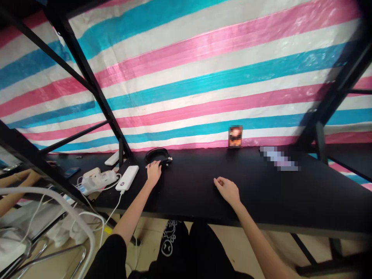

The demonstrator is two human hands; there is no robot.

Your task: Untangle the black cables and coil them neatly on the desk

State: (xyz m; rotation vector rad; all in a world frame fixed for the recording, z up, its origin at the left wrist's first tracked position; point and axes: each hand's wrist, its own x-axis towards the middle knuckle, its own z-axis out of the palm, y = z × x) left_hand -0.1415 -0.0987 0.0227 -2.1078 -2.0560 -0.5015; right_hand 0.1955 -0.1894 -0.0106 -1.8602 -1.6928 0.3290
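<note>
My left hand (154,171) reaches forward on the black table (261,193), its fingers lying on the near edge of a coiled black cable (157,155). Whether it grips the coil I cannot tell. My right hand (227,190) rests on the table top to the right, fingers loosely curled, holding nothing that I can see. A white power bank (127,178) with a white cord lies just left of my left hand.
A white power strip with plugs (95,179) sits at the table's left end. A small dark box (235,136) stands against the striped tarp at the back. Black frame posts (87,73) rise left and right. Another person's arms (17,182) show at far left.
</note>
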